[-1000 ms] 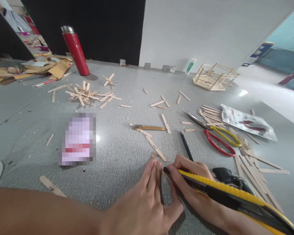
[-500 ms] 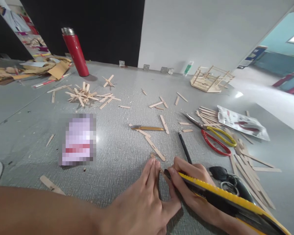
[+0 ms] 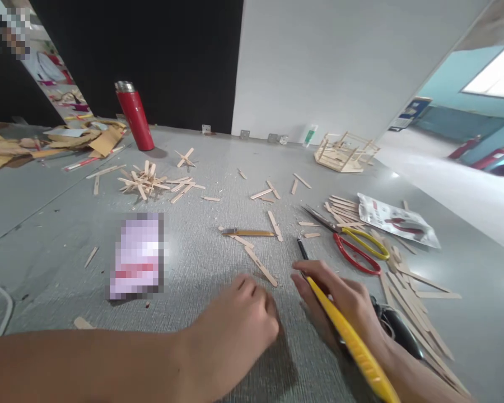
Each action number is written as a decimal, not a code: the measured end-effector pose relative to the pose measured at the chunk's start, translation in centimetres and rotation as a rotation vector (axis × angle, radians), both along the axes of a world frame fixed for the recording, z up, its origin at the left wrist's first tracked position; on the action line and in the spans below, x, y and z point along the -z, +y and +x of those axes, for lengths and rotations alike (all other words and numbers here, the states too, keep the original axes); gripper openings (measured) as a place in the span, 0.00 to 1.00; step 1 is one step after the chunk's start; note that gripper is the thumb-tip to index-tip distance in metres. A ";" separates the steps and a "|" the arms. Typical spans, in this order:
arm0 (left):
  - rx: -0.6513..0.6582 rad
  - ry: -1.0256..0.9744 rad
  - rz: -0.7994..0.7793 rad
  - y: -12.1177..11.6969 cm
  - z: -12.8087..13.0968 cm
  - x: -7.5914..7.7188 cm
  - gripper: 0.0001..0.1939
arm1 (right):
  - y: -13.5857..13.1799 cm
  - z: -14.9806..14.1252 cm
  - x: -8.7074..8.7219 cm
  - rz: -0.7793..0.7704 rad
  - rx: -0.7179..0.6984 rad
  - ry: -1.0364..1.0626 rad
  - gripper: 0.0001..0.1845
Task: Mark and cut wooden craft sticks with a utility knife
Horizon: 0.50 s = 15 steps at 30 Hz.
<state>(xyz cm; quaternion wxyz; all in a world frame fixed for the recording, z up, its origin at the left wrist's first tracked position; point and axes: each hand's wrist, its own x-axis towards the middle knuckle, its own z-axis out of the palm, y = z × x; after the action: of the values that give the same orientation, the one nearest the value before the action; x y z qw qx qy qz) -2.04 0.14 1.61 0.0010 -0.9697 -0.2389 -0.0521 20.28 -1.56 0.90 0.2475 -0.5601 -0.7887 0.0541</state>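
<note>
My right hand (image 3: 348,308) is closed round a yellow and black utility knife (image 3: 353,341), which slants from my fingertips down to the lower edge. My left hand (image 3: 243,324) is curled with its knuckles up, low over the table; its fingertips are hidden, so what they hold, if anything, does not show. Just beyond it a notched wooden craft stick (image 3: 261,267) lies flat. Farther off, a tweezer-like strip with a brown body (image 3: 252,233) rests across other sticks. A black pen (image 3: 302,248) lies partly behind my right hand.
To the right are scissors (image 3: 357,246) with red and yellow handles, a white packet (image 3: 397,221), loose sticks (image 3: 420,313) and a black key fob (image 3: 403,334). At the back stand a red bottle (image 3: 135,117), a stick pile (image 3: 145,182) and a wooden frame (image 3: 346,154). A blurred lilac pack (image 3: 136,252) lies left.
My left hand has curled in and drawn back from the stick under its fingertips. My right hand, with the knife, has lifted away to the right, and the knife now points more steeply.
</note>
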 end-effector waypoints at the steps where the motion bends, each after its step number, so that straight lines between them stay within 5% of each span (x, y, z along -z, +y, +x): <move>1: -0.006 0.007 -0.047 0.5 -0.1 -0.3 0.07 | 0.3 0.6 -0.1 0.018 -0.030 -0.078 0.11; 5: -0.059 -0.007 -0.196 1.7 -0.6 -1.4 0.17 | 2.3 3.7 -0.6 0.071 0.019 -0.282 0.22; 15: -0.270 -0.308 -0.562 3.7 -2.4 -3.7 0.11 | 6.1 9.3 -1.9 0.145 0.203 -0.408 0.27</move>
<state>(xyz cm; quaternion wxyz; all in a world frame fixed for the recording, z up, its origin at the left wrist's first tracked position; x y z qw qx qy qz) -4.40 3.86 5.28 -0.2952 -0.8724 -0.3674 -0.1293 29.63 4.56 2.82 0.1266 -0.6166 -0.7639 -0.1422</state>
